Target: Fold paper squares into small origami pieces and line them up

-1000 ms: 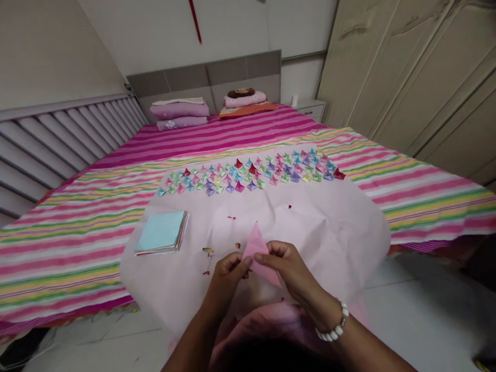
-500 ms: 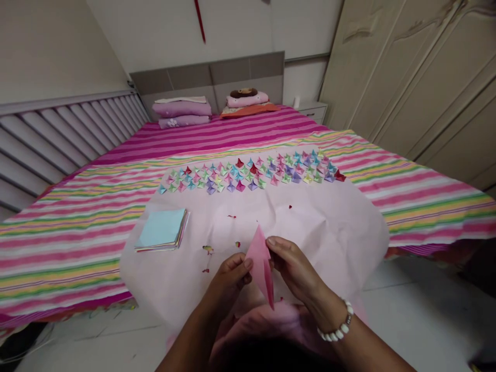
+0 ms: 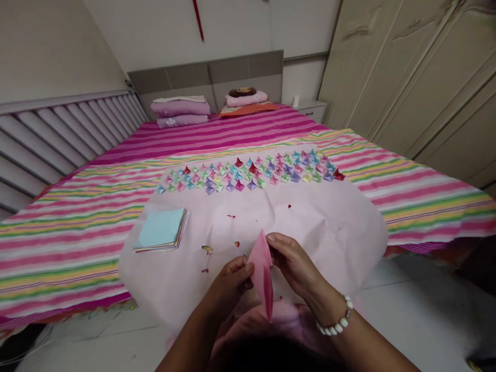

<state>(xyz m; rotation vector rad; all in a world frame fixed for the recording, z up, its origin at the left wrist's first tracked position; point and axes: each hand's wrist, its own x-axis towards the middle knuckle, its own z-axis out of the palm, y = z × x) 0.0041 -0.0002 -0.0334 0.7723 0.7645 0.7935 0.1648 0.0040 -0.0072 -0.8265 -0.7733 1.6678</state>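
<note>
A folded pink paper (image 3: 260, 268) is held up between my two hands, its long pointed shape running from top to bottom. My left hand (image 3: 233, 281) pinches its left edge between thumb and fingers. At the upper right edge, my right hand (image 3: 290, 261) grips the paper, with a white bead bracelet around that wrist. Beneath both hands lies a pale pink sheet (image 3: 333, 227). Across its far part sit rows of small folded paper pieces (image 3: 240, 184) in many colours. To the left is a stack of square paper (image 3: 161, 228), light blue on top.
The sheet lies over a bed with a striped cover (image 3: 70, 227). Grey headboard (image 3: 248, 70), folded purple bedding (image 3: 182, 108) and a pink pillow pile (image 3: 248, 101) are at the back. A slatted rail (image 3: 70, 119) runs along the left; a wardrobe (image 3: 418, 77) stands right.
The pink paper has tilted slightly, its lower tip a little nearer to me. Both hands keep their hold in nearly the same place.
</note>
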